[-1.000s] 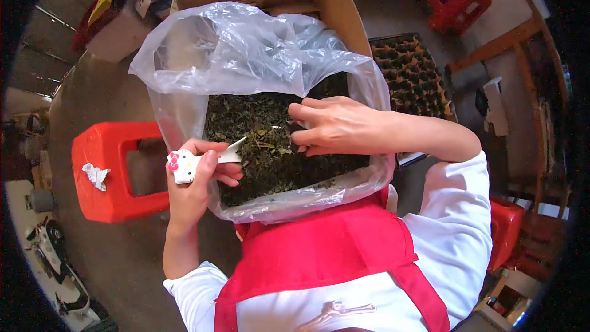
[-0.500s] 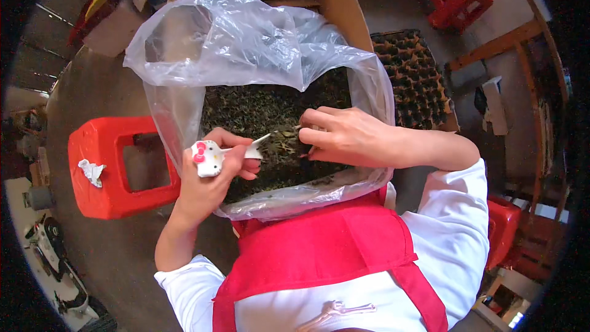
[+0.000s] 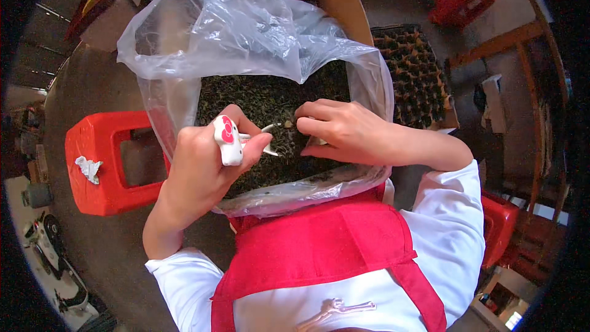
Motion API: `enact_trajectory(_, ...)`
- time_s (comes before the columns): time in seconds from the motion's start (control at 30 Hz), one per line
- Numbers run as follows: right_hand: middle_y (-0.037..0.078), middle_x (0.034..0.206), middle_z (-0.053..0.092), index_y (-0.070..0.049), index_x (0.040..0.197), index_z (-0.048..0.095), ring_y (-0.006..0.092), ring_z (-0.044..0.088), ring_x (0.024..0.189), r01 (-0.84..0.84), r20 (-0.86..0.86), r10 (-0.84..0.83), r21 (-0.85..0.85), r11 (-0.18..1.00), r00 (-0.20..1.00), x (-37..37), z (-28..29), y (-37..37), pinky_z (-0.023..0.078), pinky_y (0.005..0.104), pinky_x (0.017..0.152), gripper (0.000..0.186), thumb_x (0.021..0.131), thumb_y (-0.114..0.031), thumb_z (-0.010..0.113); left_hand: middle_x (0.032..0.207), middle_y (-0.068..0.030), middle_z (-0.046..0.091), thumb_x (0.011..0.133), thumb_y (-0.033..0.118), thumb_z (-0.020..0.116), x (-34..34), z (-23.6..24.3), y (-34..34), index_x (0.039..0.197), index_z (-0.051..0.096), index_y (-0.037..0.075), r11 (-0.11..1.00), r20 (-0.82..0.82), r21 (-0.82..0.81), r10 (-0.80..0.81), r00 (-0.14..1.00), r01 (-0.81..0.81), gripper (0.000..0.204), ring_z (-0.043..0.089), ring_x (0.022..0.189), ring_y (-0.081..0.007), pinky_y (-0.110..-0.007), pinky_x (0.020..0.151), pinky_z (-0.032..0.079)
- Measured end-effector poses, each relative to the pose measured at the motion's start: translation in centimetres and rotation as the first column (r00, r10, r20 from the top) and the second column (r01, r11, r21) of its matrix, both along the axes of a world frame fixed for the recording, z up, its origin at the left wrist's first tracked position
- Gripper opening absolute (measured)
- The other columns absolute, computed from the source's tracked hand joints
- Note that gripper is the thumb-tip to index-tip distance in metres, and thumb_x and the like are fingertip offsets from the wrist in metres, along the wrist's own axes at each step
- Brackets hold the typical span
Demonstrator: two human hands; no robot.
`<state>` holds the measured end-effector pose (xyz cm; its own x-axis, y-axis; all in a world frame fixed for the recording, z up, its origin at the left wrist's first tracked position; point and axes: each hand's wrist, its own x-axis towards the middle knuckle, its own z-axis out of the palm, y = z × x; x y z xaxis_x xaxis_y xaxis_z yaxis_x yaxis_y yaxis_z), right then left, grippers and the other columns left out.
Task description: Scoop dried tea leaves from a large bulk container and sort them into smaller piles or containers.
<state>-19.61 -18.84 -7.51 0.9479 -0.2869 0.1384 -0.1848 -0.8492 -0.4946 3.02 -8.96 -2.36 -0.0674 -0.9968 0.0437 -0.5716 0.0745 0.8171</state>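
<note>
Loose dark green-brown leaves point(image 3: 258, 95) lie inside a clear plastic bag point(image 3: 243, 31), which is lined into a cardboard box point(image 3: 341, 0). My left hand point(image 3: 206, 172) grips a white plastic tool point(image 3: 230, 147) with a cartoon-cat handle and pink bow; its pale tips stick out over the leaves to the right. Just right of those tips, my right hand point(image 3: 344, 132) has its fingers curled down at the leaves, around a small pale bit that I cannot make out. Part of it is hidden by the fingers.
A red stool point(image 3: 92, 190) with crumpled white paper stands at left; other red stools point(image 3: 467, 0) are at upper and lower right. Beside the box is a tray point(image 3: 412, 67) of dark clumps in rows. A wooden frame point(image 3: 528, 86) is at far right, a scooter point(image 3: 61, 258) at lower left.
My left hand has risen and tilted the tool upright, its tips moving right toward my right hand. My right hand has shifted slightly right and stays low over the leaves.
</note>
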Motion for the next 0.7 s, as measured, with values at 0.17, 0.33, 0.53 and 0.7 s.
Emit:
enact_trajectory(0.17, 0.014, 0.11, 0.057, -0.003, 0.094, 0.051, 0.0337, 0.06, 0.096, 0.012, 0.032, -0.012, 0.002, 1.0, 0.999, -0.1, -0.2, 0.1, 0.054, 0.0402, 0.075, 0.031, 0.079, -0.022, 0.072, 0.06, -0.0111, 0.061, 0.086, 0.016, 0.07, -0.3, 0.9, -0.2, 0.08, 0.059, 0.0, 1.0, 0.039, -0.001, 0.014, 0.999, -0.014, 0.02, 0.063, 0.053, -0.0213, -0.033, 0.05, 0.046)
enact_trajectory(0.33, 0.014, 0.112, 0.057, -0.003, 0.093, 0.051, 0.0337, 0.061, 0.096, 0.017, 0.026, -0.018, 0.03, 0.999, 1.0, -0.1, -0.3, 0.1, 0.054, 0.0402, 0.075, 0.032, 0.079, -0.022, 0.072, 0.061, -0.0131, 0.061, 0.086, 0.016, 0.07, -0.7, 0.4, -0.8, 0.079, 0.059, 0.002, 0.999, 0.03, -0.011, -0.041, 0.999, 0.042, 0.019, 0.064, 0.055, -0.0269, -0.035, 0.051, 0.046)
enact_trajectory(0.53, 0.014, 0.111, 0.059, -0.002, 0.097, 0.054, 0.0332, 0.061, 0.096, 0.0, 0.06, -0.002, 0.025, 1.0, 0.998, -0.1, -0.3, 0.2, 0.054, 0.0399, 0.076, 0.032, 0.079, -0.022, 0.072, 0.062, -0.0142, 0.06, 0.088, 0.02, 0.069, -1.6, -1.1, -1.7, 0.084, 0.056, 0.003, 0.98, 0.026, -0.037, -0.195, 0.981, 0.196, 0.021, 0.064, 0.058, -0.0308, -0.037, 0.053, 0.047)
enact_trajectory(0.7, 0.013, 0.107, 0.059, -0.002, 0.096, 0.055, 0.0326, 0.061, 0.093, -0.012, 0.028, 0.011, 0.022, 1.0, 1.0, -0.1, -0.2, 0.1, 0.053, 0.0402, 0.075, 0.03, 0.078, -0.02, 0.072, 0.062, -0.014, 0.061, 0.088, 0.021, 0.068, -1.9, -1.9, -2.8, 0.084, 0.056, 0.004, 0.967, 0.057, -0.047, -0.248, 0.967, 0.251, 0.022, 0.065, 0.061, -0.0322, -0.037, 0.053, 0.048)
